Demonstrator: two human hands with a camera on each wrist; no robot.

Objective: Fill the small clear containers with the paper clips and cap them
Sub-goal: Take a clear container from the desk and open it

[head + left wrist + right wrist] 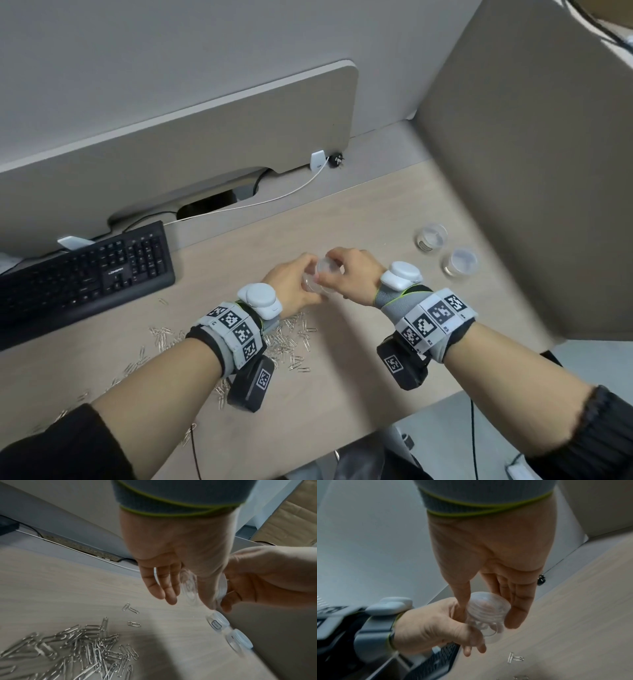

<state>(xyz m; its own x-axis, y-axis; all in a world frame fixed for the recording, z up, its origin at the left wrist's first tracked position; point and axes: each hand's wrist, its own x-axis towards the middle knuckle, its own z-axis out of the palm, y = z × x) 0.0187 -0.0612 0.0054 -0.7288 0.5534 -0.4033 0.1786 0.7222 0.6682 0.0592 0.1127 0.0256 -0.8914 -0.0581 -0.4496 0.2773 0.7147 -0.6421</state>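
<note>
While black and flat at far left, keyboard [82, 270]; silvery wire paper clips [287, 339] strewn beside. Left hand [291, 287] curled round clear ribbed jar [488, 616]; right hand [349, 274] pinching its lid [328, 265]. Contents blurred. Two capped jars [445, 251] at right.

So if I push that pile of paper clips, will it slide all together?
Probably not. The paper clips lie loose and separate on the smooth desk, so they would likely scatter. Some look tangled and may drag along in clumps.
</note>
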